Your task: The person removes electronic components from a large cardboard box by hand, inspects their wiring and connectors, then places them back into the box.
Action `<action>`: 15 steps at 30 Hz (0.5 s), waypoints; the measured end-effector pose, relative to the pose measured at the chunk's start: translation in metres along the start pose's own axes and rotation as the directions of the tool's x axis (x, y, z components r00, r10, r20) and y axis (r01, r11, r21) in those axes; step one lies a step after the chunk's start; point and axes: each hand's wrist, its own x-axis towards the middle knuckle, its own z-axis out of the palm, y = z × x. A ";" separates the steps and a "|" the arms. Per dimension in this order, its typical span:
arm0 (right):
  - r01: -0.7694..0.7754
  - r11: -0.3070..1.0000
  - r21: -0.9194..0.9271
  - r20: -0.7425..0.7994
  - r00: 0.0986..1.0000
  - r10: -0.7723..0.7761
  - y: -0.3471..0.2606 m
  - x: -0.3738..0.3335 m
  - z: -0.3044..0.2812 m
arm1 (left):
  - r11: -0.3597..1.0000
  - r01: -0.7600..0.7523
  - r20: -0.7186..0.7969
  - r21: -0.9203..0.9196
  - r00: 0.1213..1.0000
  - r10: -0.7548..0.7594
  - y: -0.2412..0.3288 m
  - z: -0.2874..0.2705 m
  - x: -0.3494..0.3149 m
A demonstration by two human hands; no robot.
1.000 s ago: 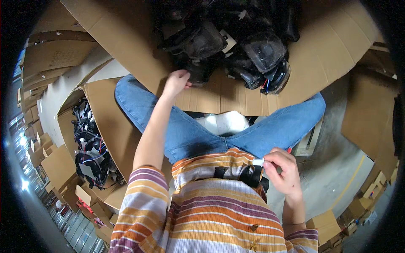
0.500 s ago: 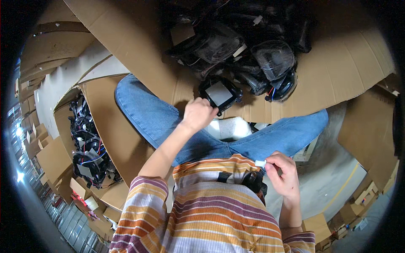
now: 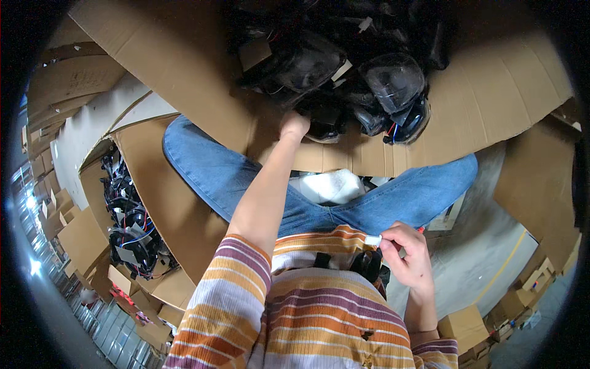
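My left hand (image 3: 295, 125) reaches forward to the lower edge of a dark pile in a big carton. Its closed fingers, partly hidden in shadow, grip the left side of a black lamp-like unit (image 3: 326, 126). Above it lie several more black units, among them one with a clear rounded lens (image 3: 393, 80). Close to my waist, my right hand (image 3: 407, 251) pinches a small white piece (image 3: 372, 240), like a label or tab, between thumb and forefinger.
The big carton's cardboard flap (image 3: 485, 104) spreads before my knees. At the left stands another open carton (image 3: 153, 178) holding black wired units (image 3: 132, 227). A white wrapped bundle (image 3: 329, 187) lies between my legs. Cardboard boxes (image 3: 464, 329) stand at the lower right.
My left hand has moved forward, taking the black unit with it deeper to the pile's edge; its grey square face is now shadowed. My right hand keeps the white piece, shifted slightly left.
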 end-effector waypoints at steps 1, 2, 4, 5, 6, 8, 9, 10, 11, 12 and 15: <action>0.012 1.000 0.011 -0.002 1.000 -0.012 0.001 0.001 -0.001 | 1.000 -0.002 0.004 0.003 1.000 0.002 0.002 0.000 -0.001; 0.009 1.000 0.013 -0.004 1.000 -0.009 0.002 0.001 -0.002 | 0.906 0.218 0.166 -0.362 0.972 -0.167 0.005 0.000 -0.002; 0.020 0.999 0.031 -0.008 1.000 -0.020 0.003 0.003 -0.004 | 0.642 0.443 0.366 -0.625 0.894 -0.260 0.007 -0.011 0.000; 0.021 0.999 0.036 -0.007 1.000 -0.021 0.003 0.005 -0.005 | 0.468 0.577 0.509 -0.669 0.815 -0.278 0.007 -0.018 0.008; 0.033 0.999 0.039 -0.009 0.999 -0.032 0.002 0.007 -0.006 | 0.276 0.695 0.643 -0.664 0.719 -0.262 0.009 -0.024 0.010; 0.043 0.998 0.047 -0.013 0.999 -0.042 0.004 0.006 -0.009 | 0.128 0.693 0.639 -0.710 0.710 -0.297 0.015 -0.031 0.005; 0.049 0.998 0.044 -0.022 0.999 -0.049 0.007 0.005 -0.010 | -0.021 0.670 0.640 -0.742 0.698 -0.322 0.023 -0.037 0.001; 0.056 0.998 0.040 -0.032 0.998 -0.054 0.009 0.004 -0.011 | -0.063 0.674 0.649 -0.736 0.676 -0.349 0.031 -0.042 -0.009; 0.051 0.998 0.041 -0.042 0.998 -0.049 0.010 0.004 -0.012 | -0.054 0.678 0.651 -0.733 0.676 -0.346 0.033 -0.039 -0.006; 0.033 0.998 0.054 -0.030 0.999 -0.031 0.010 0.003 -0.013 | -0.097 0.687 0.686 -0.720 0.685 -0.245 0.028 -0.037 -0.006; 0.012 0.997 0.072 -0.009 1.000 -0.011 0.010 0.002 -0.012 | -0.200 0.712 0.734 -0.673 0.676 -0.064 0.017 -0.034 0.018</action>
